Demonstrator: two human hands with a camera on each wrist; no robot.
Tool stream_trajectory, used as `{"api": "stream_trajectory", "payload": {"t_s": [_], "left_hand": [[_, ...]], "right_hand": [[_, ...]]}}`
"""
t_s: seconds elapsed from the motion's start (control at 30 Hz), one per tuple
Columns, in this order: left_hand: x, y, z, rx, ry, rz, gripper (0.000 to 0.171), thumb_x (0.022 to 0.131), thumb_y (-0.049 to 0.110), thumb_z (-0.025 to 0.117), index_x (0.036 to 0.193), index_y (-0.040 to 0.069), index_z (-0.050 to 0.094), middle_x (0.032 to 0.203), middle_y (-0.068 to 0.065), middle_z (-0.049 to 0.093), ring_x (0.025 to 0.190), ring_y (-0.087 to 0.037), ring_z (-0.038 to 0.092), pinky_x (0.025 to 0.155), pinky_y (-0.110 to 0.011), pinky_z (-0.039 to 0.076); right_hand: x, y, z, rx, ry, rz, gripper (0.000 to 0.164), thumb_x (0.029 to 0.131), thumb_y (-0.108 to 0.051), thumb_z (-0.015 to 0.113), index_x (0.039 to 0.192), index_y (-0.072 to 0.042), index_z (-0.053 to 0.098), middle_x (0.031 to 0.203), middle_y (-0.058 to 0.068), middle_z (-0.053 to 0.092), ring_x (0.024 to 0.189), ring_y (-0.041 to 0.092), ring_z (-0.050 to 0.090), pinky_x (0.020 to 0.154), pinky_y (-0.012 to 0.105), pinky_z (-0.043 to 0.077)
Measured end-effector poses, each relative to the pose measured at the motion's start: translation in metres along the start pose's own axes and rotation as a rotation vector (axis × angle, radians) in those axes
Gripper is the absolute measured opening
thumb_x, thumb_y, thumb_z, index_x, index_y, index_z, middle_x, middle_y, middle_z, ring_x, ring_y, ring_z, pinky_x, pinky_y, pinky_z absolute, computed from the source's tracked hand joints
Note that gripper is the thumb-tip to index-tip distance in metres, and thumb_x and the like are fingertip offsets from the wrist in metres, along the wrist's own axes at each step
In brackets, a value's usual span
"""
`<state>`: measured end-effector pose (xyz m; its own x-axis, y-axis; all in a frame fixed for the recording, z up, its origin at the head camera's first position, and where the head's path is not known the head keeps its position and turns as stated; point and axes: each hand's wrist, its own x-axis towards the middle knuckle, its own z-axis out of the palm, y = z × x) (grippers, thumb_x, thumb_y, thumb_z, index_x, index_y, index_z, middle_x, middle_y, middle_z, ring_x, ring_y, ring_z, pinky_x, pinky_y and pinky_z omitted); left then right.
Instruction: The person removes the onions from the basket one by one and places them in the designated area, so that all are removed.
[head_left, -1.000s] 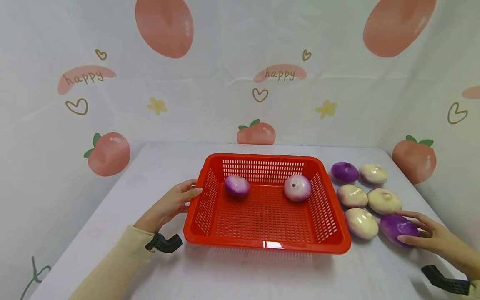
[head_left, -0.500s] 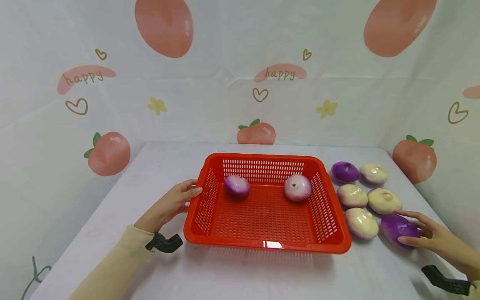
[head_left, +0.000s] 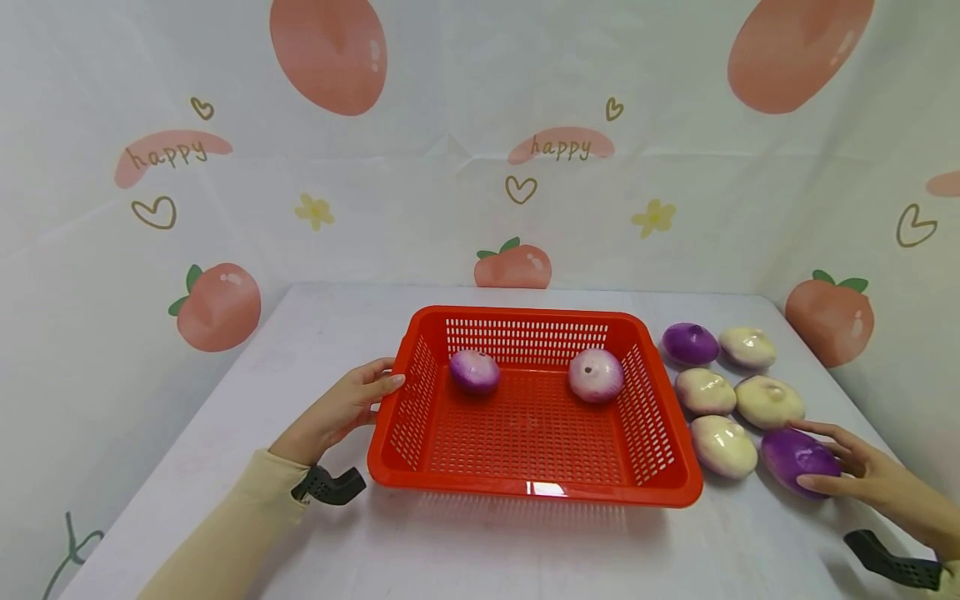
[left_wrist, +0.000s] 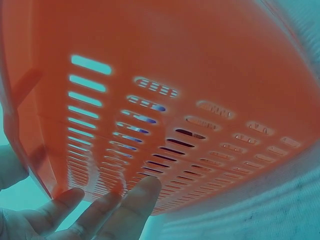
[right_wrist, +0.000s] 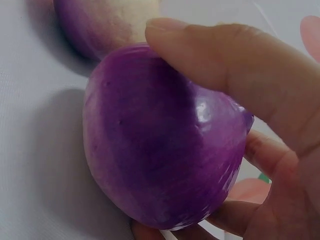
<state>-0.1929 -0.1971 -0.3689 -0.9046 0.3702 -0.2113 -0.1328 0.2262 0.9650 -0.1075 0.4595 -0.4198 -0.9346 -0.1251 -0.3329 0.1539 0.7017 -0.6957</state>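
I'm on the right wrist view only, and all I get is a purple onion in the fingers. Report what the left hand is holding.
Observer: The left hand holds the red basket by its left side.
Operator: Tell me what's in it.
Observer: A left onion and a right onion, apart, toward the back.
Operator: Count the onions outside it.
Observer: Six, counting the purple onion in the right hand.

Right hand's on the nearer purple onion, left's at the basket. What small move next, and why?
Probably a gentle lift of the purple onion: the right hand grips it while it appears to rest on the table, the left hand holds the red basket by its left side, and its floor is bare toward the front.
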Motion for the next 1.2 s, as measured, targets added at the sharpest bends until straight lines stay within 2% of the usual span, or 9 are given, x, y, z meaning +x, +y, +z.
{"api": "stream_trajectory", "payload": {"t_s": [0.07, 0.17, 0.3, 0.33, 0.47, 0.57, 0.83, 1.0, 1.2], "left_hand": [[0.000, 0.000, 0.000, -0.003, -0.002, -0.002, 0.056, 0.099, 0.031, 0.054, 0.144, 0.002, 0.035, 0.126, -0.016, 0.057, 0.101, -0.019, 0.063, 0.084, -0.043, 0.057], [0.001, 0.000, 0.000, -0.005, -0.004, -0.004, 0.056, 0.099, 0.031, 0.054, 0.144, 0.002, 0.035, 0.126, -0.015, 0.057, 0.101, -0.019, 0.063, 0.084, -0.043, 0.057], [0.001, 0.000, 0.000, -0.003, -0.011, 0.004, 0.056, 0.099, 0.031, 0.054, 0.143, 0.002, 0.035, 0.126, -0.015, 0.057, 0.101, -0.019, 0.063, 0.084, -0.043, 0.057], [0.001, 0.000, 0.000, -0.002, -0.013, 0.006, 0.056, 0.099, 0.030, 0.054, 0.143, 0.002, 0.035, 0.126, -0.015, 0.057, 0.101, -0.019, 0.063, 0.084, -0.044, 0.057], [0.001, -0.001, 0.000, 0.004, -0.016, 0.011, 0.055, 0.099, 0.030, 0.053, 0.143, 0.001, 0.036, 0.126, -0.016, 0.057, 0.101, -0.019, 0.063, 0.084, -0.043, 0.057], [0.001, 0.000, 0.000, 0.008, -0.015, 0.011, 0.055, 0.099, 0.030, 0.054, 0.143, 0.001, 0.036, 0.126, -0.016, 0.056, 0.101, -0.019, 0.063, 0.084, -0.043, 0.057], [0.001, -0.001, -0.001, 0.013, -0.012, 0.007, 0.056, 0.099, 0.030, 0.054, 0.143, 0.001, 0.035, 0.129, -0.019, 0.055, 0.102, -0.020, 0.063, 0.084, -0.043, 0.057], [0.001, -0.001, -0.002, 0.013, -0.015, 0.011, 0.056, 0.099, 0.030, 0.054, 0.143, 0.001, 0.036, 0.130, -0.020, 0.054, 0.102, -0.020, 0.062, 0.085, -0.043, 0.057], [0.001, 0.000, -0.002, 0.007, -0.018, 0.014, 0.055, 0.100, 0.029, 0.053, 0.144, 0.001, 0.035, 0.128, -0.019, 0.055, 0.101, -0.019, 0.063, 0.084, -0.042, 0.057]], "right_hand": [[-0.001, 0.001, 0.000, -0.003, 0.001, -0.004, 0.063, 0.100, -0.031, 0.052, 0.149, -0.041, 0.015, 0.142, 0.045, 0.016, 0.120, 0.061, 0.027, 0.082, 0.068, 0.042], [-0.003, 0.003, -0.001, -0.031, 0.023, -0.039, 0.062, 0.099, -0.027, 0.054, 0.151, -0.035, 0.020, 0.141, 0.042, 0.022, 0.118, 0.021, 0.049, 0.080, 0.059, 0.047], [-0.006, 0.004, -0.004, -0.060, 0.046, -0.078, 0.061, 0.100, -0.024, 0.054, 0.151, -0.032, 0.022, 0.139, 0.037, 0.030, 0.093, -0.021, 0.036, 0.077, 0.048, 0.051], [-0.007, 0.003, -0.005, -0.060, 0.050, -0.079, 0.060, 0.100, -0.025, 0.053, 0.151, -0.032, 0.022, 0.139, 0.037, 0.030, 0.092, -0.022, 0.035, 0.076, 0.049, 0.052], [-0.008, 0.004, -0.013, -0.037, 0.073, -0.115, 0.059, 0.101, -0.022, 0.051, 0.151, -0.031, 0.022, 0.131, -0.013, 0.048, 0.093, -0.023, 0.038, 0.075, 0.041, 0.055], [-0.007, 0.000, -0.024, -0.002, 0.121, -0.192, 0.054, 0.101, -0.014, 0.050, 0.146, -0.036, 0.030, 0.112, -0.044, 0.035, 0.094, -0.024, 0.042, 0.069, 0.023, 0.052], [-0.003, -0.056, -0.055, 0.136, 0.285, -0.448, 0.049, 0.097, 0.007, 0.046, 0.129, -0.031, 0.047, 0.116, -0.034, 0.056, 0.098, -0.016, 0.056, 0.071, 0.006, 0.048], [0.001, -0.117, -0.068, 0.065, 0.373, -0.422, 0.044, 0.100, -0.003, 0.048, 0.136, -0.028, 0.044, 0.120, -0.032, 0.052, 0.102, -0.020, 0.051, 0.077, 0.001, 0.040], [0.017, -0.201, -0.066, 0.295, 0.272, -0.609, 0.045, 0.098, 0.002, 0.049, 0.141, -0.011, 0.044, 0.124, -0.010, 0.062, 0.107, -0.002, 0.062, 0.083, 0.008, 0.048]]}}
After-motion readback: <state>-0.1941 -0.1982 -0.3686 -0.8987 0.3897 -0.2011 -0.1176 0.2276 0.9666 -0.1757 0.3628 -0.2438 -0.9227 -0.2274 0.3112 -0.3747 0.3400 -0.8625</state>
